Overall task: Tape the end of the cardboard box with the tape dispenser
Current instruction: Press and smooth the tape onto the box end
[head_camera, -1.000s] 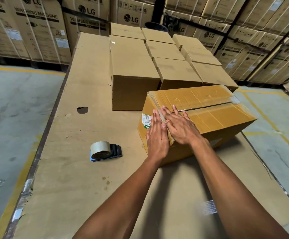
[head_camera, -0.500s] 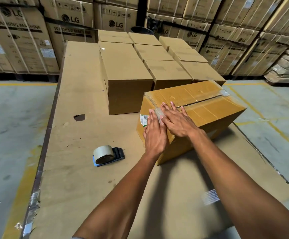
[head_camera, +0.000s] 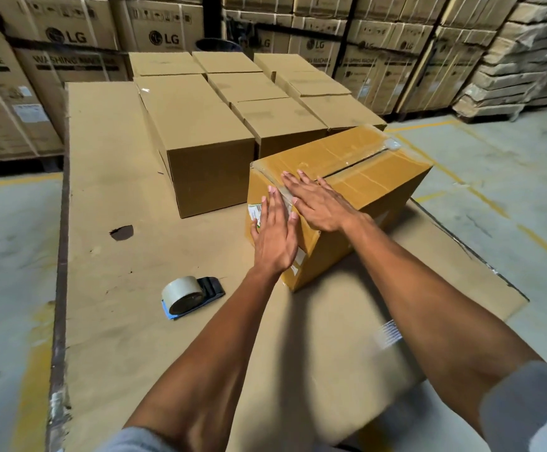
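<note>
A tape-covered cardboard box (head_camera: 376,177) lies at an angle on the cardboard-covered table (head_camera: 109,288). Its top seam shows a dark gap under clear tape. My left hand (head_camera: 273,236) lies flat on the box's near end face, fingers pointing up and partly covering a white label. My right hand (head_camera: 319,203) presses flat on the top near corner, over the strip of tape that wraps the edge. Both hands hold nothing. The tape dispenser (head_camera: 189,296), blue and black with a roll of clear tape, lies on the table to the left of my left forearm, untouched.
Several plain closed cartons (head_camera: 200,135) stand in rows behind the taped box. A dark hole (head_camera: 122,232) marks the table cover on the left. Stacked LG washing machine cartons (head_camera: 70,37) line the back wall. Concrete floor with yellow lines lies on both sides.
Both hands stay flat on the box's near corner, shifting only slightly along the tape. The camera has drawn closer and tilted; the dispenser has not moved on the table.
</note>
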The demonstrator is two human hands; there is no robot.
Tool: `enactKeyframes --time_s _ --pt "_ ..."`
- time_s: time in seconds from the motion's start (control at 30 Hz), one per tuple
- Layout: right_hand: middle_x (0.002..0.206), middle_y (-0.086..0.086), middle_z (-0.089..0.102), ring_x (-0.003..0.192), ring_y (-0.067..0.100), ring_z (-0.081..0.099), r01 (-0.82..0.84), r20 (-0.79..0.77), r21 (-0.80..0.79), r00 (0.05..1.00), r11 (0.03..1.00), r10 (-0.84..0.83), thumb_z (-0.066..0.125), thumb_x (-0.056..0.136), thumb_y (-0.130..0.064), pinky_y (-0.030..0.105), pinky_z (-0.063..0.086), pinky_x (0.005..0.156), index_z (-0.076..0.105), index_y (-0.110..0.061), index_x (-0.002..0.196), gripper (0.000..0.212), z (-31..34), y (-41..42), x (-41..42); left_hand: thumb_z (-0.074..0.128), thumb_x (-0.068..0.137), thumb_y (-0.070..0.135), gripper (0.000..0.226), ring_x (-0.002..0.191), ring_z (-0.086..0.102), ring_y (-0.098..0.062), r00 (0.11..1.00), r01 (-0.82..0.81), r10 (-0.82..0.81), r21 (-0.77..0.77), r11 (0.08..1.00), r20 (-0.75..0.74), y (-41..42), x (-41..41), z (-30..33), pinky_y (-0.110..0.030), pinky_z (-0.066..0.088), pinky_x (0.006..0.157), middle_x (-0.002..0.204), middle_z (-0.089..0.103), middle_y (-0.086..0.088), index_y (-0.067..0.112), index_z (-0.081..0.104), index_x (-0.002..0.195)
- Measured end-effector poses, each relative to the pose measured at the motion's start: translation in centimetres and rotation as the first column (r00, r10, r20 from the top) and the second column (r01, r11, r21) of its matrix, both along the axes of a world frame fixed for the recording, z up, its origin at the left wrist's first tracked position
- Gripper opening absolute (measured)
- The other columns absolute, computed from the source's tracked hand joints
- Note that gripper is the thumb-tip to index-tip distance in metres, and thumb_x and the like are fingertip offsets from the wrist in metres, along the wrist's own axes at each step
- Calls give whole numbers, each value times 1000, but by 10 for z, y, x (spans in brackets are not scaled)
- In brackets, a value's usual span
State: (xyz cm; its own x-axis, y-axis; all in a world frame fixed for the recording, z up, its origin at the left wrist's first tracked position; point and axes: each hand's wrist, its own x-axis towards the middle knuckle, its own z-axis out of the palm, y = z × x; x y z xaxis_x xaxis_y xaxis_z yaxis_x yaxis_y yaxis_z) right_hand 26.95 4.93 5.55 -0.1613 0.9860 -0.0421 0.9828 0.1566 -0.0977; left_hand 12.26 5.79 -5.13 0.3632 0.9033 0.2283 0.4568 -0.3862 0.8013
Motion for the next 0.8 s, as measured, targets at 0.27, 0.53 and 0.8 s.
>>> enactKeyframes --time_s 0.27,0.53,0.8 --pt "176 -16 6 164 11 -2 17 -12 -40 1000 999 -17 18 113 -40 47 3 133 9 -32 169 57 -15 7 4 15 115 58 68 166 -14 -8 988 -16 26 -69 998 153 -5 21 -7 -61 1 132 180 -17 15 33 -12 172" --pt "178 -2 0 164 16 -4 114 7 -33 993 993 -114 22 111 -41 47 6 134 4 -16 169 66 -18 8 -2 10 110 68 74 168 -11 -18 991 -45 81 -300 953 105 -18 24 -18 -64 6 129 181 -13 13 34 -17 171" --pt "176 -15 -10 163 16 -13 26 30 30 999 999 -27 21 111 -40 50 -7 130 -1 -45 167 60 -14 0 -3 18 115 56 70 167 -16 -22 994 -53 64 -131 990 85 -14 16 -5 -69 5 125 180 -19 13 31 -14 172"
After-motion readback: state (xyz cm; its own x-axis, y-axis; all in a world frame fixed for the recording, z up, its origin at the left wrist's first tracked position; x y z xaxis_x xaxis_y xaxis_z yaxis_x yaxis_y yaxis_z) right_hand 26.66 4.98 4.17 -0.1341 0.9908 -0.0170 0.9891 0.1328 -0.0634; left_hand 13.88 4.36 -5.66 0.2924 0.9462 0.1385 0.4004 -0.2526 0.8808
